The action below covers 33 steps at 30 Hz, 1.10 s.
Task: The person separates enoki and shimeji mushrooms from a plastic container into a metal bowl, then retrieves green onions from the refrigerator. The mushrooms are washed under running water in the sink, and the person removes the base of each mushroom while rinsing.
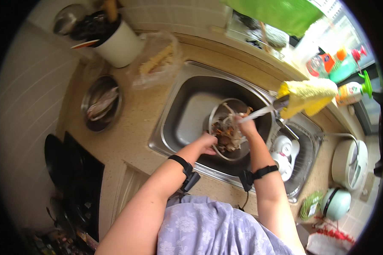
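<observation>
A round metal bowl stands in the large basin of the steel sink. In it lies a mix of dark, orange and pale food pieces, some long and stringy; their kind is unclear. With its fingers at the near left rim, my left hand holds the bowl. My right hand is at the bowl's right side, on the food, under water running from the faucet. Its fingertips are partly hidden, so its grip is unclear. A yellow cloth hangs over the faucet.
Left on the counter stands a metal bowl with what looks like fish or meat, near a plastic bag of yellow food and a white utensil holder. White dishes lie in the smaller basin. A black stove is at far left.
</observation>
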Each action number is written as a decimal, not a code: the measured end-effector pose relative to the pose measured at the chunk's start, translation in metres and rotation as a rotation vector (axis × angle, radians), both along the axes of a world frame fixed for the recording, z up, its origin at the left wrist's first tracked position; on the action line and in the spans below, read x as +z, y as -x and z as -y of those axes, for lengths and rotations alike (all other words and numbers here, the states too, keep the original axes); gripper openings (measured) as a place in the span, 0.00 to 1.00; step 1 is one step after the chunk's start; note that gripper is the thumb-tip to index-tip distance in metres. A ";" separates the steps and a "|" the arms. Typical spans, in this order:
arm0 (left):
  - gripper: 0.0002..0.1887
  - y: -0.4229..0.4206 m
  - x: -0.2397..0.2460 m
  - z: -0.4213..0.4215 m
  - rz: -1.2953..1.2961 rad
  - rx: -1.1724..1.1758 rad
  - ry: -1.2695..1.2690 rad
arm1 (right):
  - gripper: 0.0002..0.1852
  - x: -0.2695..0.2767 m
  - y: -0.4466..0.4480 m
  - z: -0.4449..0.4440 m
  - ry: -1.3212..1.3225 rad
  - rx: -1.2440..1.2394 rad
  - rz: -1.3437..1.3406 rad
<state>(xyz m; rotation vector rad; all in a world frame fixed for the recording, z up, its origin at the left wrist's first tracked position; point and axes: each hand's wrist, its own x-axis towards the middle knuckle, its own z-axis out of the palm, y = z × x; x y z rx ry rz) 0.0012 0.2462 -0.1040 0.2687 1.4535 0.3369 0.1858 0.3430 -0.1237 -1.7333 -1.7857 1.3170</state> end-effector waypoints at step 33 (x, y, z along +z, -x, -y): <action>0.12 -0.057 -0.013 -0.042 0.228 0.499 -0.273 | 0.24 0.049 0.011 0.059 0.487 -0.073 -0.531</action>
